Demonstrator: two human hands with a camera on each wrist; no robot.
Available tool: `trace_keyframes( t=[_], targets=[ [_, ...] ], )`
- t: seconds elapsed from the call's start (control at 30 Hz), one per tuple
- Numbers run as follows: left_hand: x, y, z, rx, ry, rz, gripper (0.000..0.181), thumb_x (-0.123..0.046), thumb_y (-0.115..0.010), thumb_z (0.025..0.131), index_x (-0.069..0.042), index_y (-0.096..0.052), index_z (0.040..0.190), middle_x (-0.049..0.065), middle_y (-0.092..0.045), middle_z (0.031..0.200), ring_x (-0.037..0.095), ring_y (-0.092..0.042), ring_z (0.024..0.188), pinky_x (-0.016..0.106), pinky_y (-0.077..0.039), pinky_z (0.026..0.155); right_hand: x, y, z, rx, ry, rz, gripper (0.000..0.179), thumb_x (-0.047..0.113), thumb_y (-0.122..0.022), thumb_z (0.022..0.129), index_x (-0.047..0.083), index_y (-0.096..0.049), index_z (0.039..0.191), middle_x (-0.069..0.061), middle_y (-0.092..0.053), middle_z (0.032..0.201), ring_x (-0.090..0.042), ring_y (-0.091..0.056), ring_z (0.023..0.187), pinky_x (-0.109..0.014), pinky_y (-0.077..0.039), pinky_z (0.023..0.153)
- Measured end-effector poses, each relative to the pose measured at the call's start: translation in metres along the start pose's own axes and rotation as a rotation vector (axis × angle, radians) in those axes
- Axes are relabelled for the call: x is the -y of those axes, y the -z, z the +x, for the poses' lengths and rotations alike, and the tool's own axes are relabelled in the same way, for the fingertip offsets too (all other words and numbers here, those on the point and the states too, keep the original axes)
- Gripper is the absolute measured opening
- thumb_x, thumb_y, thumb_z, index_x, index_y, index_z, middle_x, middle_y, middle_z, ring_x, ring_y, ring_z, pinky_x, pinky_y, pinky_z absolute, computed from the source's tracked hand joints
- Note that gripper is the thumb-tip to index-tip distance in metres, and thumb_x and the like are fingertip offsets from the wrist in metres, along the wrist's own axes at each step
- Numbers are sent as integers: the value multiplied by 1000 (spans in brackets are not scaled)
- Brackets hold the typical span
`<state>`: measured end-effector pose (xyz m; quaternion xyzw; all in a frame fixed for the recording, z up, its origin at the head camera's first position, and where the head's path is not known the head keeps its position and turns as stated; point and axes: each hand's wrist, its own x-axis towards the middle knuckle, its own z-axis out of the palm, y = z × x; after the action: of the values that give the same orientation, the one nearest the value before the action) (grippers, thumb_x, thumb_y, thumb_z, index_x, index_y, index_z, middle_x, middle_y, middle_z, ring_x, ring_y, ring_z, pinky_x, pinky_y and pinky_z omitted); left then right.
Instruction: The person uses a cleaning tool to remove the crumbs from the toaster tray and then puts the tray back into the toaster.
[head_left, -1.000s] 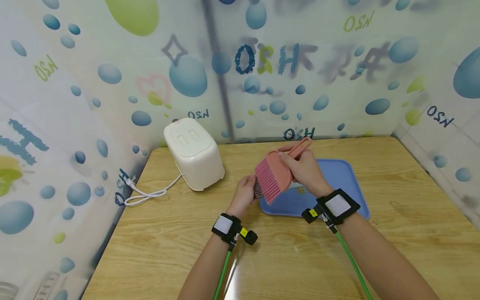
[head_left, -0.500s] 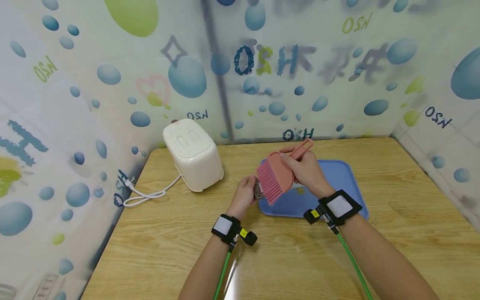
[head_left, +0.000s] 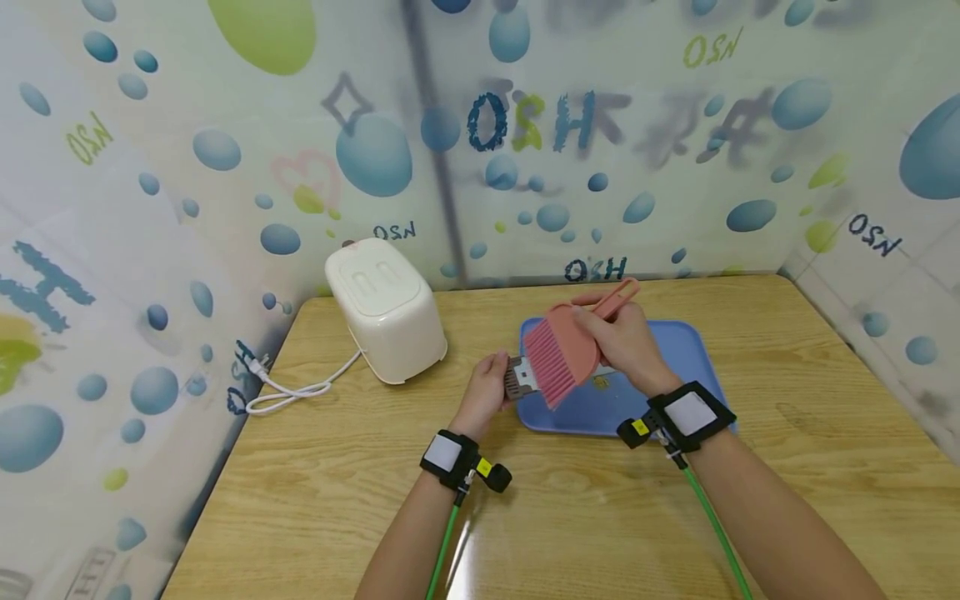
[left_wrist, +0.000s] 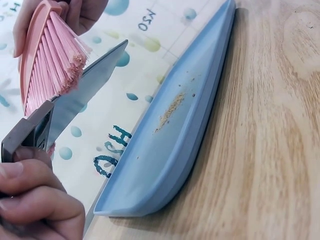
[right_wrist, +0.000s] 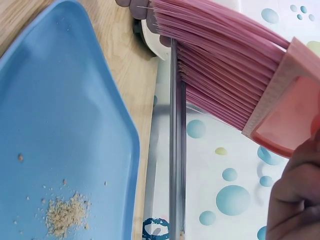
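My left hand (head_left: 486, 387) grips the grey ribbed end of a flat metal crumb tray (left_wrist: 90, 87), which is raised above the table. My right hand (head_left: 624, 340) holds a pink brush (head_left: 564, 346) by its handle, fingers wrapped at its base. The brush's bristles (right_wrist: 225, 55) lie against the metal near the grey end. Seen from the right wrist, the crumb tray stands edge-on. Beneath both hands a blue tray (head_left: 686, 354) lies on the table, with a small heap of tan crumbs (left_wrist: 172, 111) and scattered specks in it. In the head view the brush hides part of the crumb tray.
A white toaster (head_left: 390, 317) stands at the back left of the wooden table (head_left: 360, 467). Its white cord (head_left: 300, 390) lies coiled beside it, plug toward the left edge. Patterned sheeting (head_left: 517, 200) rises behind the table and along its sides.
My right hand has drawn the brush a little to the right, so more of the crumb tray's grey end shows. My left hand has stayed nearly in place.
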<state>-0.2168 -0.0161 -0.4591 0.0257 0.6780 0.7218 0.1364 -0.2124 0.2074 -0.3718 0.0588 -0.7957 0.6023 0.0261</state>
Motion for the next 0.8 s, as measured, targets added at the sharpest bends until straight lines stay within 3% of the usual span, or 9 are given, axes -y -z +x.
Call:
trace_keyframes(
  t=[0.37, 0.57, 0.8],
  targets=[
    [0, -1, -1, -15, 12, -2, 43, -35, -33, 113, 1, -56, 119, 3, -54, 86, 10, -43, 59, 21, -34, 51, -1, 7, -2, -24, 10, -26, 45, 31, -61, 103, 2, -57, 138, -7, -68, 74, -12, -44, 42, -30, -37, 39],
    [-1, -2, 0, -9, 21, -12, 43, -34, -33, 113, 0, -56, 120, 4, -54, 87, 11, -44, 60, 22, -34, 51, -2, 10, -3, -32, 5, -33, 47, 33, -62, 103, 3, -57, 138, -5, -66, 69, -12, -43, 40, -30, -36, 39],
    [1, 2, 1, -35, 16, -32, 43, -35, -35, 113, 2, -55, 121, 3, -55, 85, 10, -45, 59, 21, -33, 50, -7, 18, -2, -62, -2, -23, 49, 32, -62, 103, 0, -55, 140, 0, -69, 77, -10, -52, 45, -28, -39, 41]
  ],
)
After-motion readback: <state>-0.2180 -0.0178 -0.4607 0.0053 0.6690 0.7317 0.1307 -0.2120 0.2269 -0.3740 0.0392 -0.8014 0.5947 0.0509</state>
